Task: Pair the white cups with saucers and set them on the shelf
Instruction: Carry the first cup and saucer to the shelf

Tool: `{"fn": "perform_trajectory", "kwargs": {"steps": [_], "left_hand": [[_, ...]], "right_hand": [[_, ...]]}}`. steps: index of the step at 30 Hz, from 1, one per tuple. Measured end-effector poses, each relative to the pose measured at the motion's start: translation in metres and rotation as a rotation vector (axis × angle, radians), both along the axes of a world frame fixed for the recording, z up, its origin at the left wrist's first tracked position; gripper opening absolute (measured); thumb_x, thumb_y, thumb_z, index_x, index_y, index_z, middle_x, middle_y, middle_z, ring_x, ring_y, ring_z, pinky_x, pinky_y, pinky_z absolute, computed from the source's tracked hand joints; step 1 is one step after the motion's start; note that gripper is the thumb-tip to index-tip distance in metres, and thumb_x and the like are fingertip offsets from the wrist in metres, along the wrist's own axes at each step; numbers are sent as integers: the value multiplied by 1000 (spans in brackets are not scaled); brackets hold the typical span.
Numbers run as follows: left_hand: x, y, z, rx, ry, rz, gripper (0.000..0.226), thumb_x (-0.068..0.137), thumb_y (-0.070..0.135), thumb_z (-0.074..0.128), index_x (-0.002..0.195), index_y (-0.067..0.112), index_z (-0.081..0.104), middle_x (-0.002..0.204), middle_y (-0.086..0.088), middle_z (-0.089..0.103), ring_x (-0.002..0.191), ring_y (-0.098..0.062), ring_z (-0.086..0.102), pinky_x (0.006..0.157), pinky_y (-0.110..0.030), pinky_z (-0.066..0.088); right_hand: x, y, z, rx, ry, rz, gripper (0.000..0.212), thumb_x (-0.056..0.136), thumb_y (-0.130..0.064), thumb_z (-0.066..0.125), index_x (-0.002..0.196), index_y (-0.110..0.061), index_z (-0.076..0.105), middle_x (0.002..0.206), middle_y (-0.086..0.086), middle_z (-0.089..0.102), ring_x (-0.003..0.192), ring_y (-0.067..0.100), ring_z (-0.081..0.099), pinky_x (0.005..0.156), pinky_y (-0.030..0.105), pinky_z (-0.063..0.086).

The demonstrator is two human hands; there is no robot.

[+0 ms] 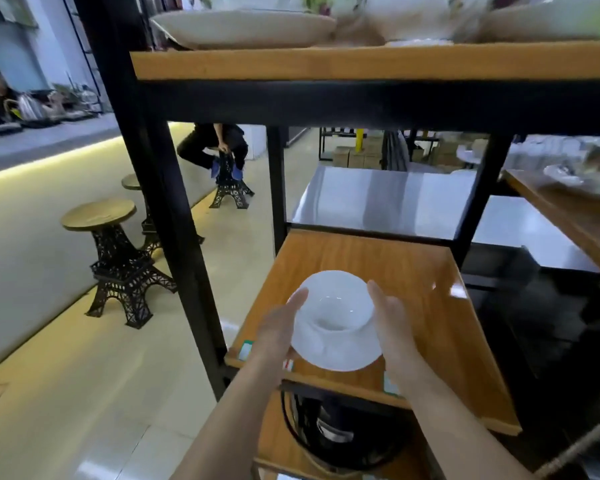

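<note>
We cradle a white cup on its saucer over the shelf's front edge.

Our left hand (pixel 278 327) and right hand (pixel 392 323) clasp the round white saucer (pixel 340 351) from both sides, the glossy white cup (pixel 335 303) seated on it; the orange wooden shelf board (pixel 378 261) lies bare behind, framed by black metal posts (pixel 278 181).

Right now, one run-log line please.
left hand + right hand: flank white ceramic saucer | white ceramic cup: on saucer | wooden shelf: under
</note>
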State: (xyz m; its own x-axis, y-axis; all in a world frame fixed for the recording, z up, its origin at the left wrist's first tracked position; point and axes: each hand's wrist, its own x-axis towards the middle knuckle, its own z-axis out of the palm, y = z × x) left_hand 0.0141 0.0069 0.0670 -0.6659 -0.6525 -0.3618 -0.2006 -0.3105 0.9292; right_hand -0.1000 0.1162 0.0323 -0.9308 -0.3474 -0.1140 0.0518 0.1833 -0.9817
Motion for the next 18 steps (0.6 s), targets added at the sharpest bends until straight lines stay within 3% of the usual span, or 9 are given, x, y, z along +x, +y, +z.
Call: {"fn": "perform_trajectory", "kwargs": {"steps": [3,5,10,15,18], "left_hand": [[-20,-31,-7,20,95,25,27,85,51,55,91,26,65,90,4,68,80,-15,62,65,-32,50],[-31,-47,-11,2,139,21,25,86,51,52,85,31,68,79,10,73,76,-9,66,62,-27,49],[-55,-79,-22,7,76,41,36,83,57,53,81,25,69,91,-7,72,88,-25,66,86,-43,51],[-68,-90,-33,30,84,92,36,82,63,48,82,30,64,87,1,70,85,-20,63,69,-33,48],[-75,-93,-35,39,49,146,40,81,66,46,71,28,57,78,2,65,78,-18,60,64,-31,42]], "right_hand": [[-20,-30,-2,22,-6,20,37,89,-55,38,80,-25,57,82,1,59,76,17,56,62,29,41],[-31,-47,-2,3,-12,18,35,88,-55,40,75,-26,55,81,2,59,77,18,57,66,32,43],[-50,-76,-10,0,-45,-8,30,88,-54,44,78,-27,53,87,3,59,80,19,57,65,32,43],[-62,-90,-20,29,-69,-29,29,87,-55,45,79,-29,53,89,2,59,81,19,57,66,32,43],[-67,-96,-26,73,-53,-43,33,86,-57,43,84,-26,56,88,3,59,82,21,57,67,33,44]]}}
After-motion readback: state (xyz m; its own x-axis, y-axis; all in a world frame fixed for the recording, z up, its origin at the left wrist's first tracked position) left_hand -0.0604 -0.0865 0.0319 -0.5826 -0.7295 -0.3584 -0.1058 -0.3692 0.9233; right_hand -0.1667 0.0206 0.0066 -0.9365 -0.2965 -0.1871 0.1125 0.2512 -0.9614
